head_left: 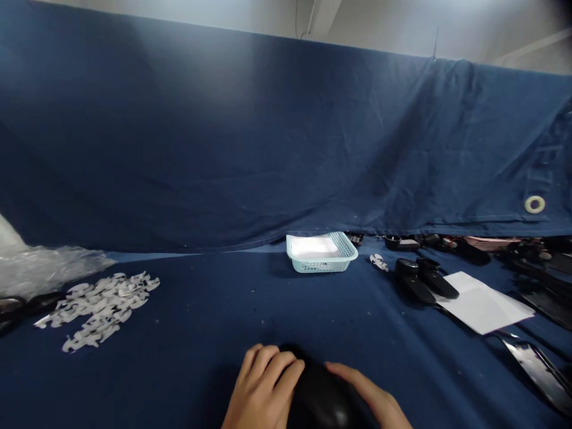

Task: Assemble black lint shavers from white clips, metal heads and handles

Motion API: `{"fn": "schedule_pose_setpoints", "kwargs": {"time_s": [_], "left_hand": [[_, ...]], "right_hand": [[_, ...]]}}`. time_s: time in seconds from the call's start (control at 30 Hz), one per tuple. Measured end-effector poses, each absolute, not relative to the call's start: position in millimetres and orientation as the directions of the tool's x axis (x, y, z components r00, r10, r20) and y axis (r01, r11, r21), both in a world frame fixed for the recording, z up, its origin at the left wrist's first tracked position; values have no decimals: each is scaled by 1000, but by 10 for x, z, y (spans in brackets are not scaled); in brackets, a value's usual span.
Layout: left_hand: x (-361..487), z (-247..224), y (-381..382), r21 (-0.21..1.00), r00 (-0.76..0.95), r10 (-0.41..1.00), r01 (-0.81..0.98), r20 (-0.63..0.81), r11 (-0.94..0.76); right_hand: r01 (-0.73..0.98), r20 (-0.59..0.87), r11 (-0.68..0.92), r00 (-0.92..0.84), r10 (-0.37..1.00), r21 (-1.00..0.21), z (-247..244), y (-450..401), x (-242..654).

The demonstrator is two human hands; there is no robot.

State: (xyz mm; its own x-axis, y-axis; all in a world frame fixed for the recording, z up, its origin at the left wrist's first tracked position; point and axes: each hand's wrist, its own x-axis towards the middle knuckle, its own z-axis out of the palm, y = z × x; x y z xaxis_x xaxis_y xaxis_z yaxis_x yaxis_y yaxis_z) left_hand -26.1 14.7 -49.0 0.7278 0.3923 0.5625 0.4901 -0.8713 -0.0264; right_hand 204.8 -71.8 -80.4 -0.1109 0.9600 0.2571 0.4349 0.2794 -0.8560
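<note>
At the bottom middle, between my two hands, is a glossy black rounded object (320, 398), cut off by the lower edge of the view. Its exact kind cannot be made out. My left hand (266, 384) is closed on its left side, fingers bent over the top. From the right, my right hand (373, 394) grips it, with one digit stretched along the edge; the other fingers are hidden. Left of my hands lies a loose pile of small white curved plastic pieces (105, 304) on the blue cloth (192, 351).
A light-blue basket (322, 266) holding white paper stands at the back. To the right are black parts (422, 280), white sheets (482, 302) and a small white cluster (379, 262). Clear plastic wrap (53, 268) lies far left. A blue curtain (268, 137) closes off the back.
</note>
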Motion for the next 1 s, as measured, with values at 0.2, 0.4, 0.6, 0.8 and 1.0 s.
{"fn": "schedule_pose_setpoints", "kwargs": {"time_s": [0.2, 0.4, 0.6, 0.8, 1.0], "left_hand": [[-219, -460, 122, -10, 755, 375, 451, 539, -893], [-215, -568, 145, 194, 656, 570, 556, 496, -808], [-170, -582, 114, 401, 557, 707, 584, 436, -706], [-193, -603, 100, 501, 486, 760, 571, 432, -650], [-208, -617, 139, 343, 624, 702, 612, 344, -712]], "right_hand": [[566, 365, 303, -2, 931, -767, -497, -766, 2026], [650, 297, 195, 50, 953, -734, -506, -744, 2120], [776, 178, 154, -55, 983, -612, -599, -749, 2330], [759, 119, 196, -155, 981, -621, -554, -783, 2281], [646, 44, 27, 10, 999, -763, -589, -756, 2160]]}}
